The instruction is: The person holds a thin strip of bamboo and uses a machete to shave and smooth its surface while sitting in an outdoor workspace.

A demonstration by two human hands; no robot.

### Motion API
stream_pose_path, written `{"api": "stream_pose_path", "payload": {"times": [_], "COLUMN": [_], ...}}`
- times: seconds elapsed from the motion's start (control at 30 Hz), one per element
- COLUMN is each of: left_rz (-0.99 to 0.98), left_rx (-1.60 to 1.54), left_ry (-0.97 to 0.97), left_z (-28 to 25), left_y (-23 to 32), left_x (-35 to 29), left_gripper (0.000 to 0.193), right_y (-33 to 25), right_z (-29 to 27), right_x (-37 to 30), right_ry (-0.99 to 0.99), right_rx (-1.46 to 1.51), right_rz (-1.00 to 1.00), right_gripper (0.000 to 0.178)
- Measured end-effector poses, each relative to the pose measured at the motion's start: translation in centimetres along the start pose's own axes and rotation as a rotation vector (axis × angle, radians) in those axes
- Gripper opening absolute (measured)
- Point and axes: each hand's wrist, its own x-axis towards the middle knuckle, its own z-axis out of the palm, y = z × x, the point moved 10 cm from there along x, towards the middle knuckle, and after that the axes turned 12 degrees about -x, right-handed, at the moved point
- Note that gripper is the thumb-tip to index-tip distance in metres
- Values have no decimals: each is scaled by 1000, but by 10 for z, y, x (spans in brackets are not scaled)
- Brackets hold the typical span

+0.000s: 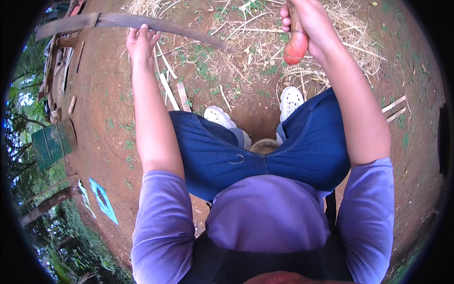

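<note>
Strip (pixel 124 20), left hand (pixel 141 46) at edge, handle (pixel 295 49) apart

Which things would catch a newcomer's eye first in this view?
First, probably the long, dark, curved strip stretching across the upper left, at the fingertips of the left hand. Next, the brown handle with a red rounded end in the right hand, at the top right of centre. The white shoe below it also stands out against the reddish soil.
</note>
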Motion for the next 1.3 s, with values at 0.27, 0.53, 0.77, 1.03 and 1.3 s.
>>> {"api": "stream_pose_path", "payload": {"times": [0.27, 0.53, 0.77, 1.03, 1.3], "left_rz": [-138, -130, -23, 125, 30], "left_rx": [-105, -71, 52, 330, 294], "left_ry": [207, 220, 124, -138, -72], "left_z": [-59, -62, -44, 33, -2], "left_y": [-28, -28, -15, 22, 10], "left_x": [14, 17, 16, -16, -7], "left_gripper": [34, 37, 33, 23, 26], "right_y": [0, 3, 27, 180, 295], "right_z": [1, 2, 6, 42, 122], "right_x": [-2, -3, 9, 20, -49], "right_ry": [18, 1, -37, -324, -280], "right_rx": [-29, -37, -209, -1004, -694], "right_rz": [27, 54, -2, 248, 355], "right_gripper": [29, 29, 30, 28, 28]}}
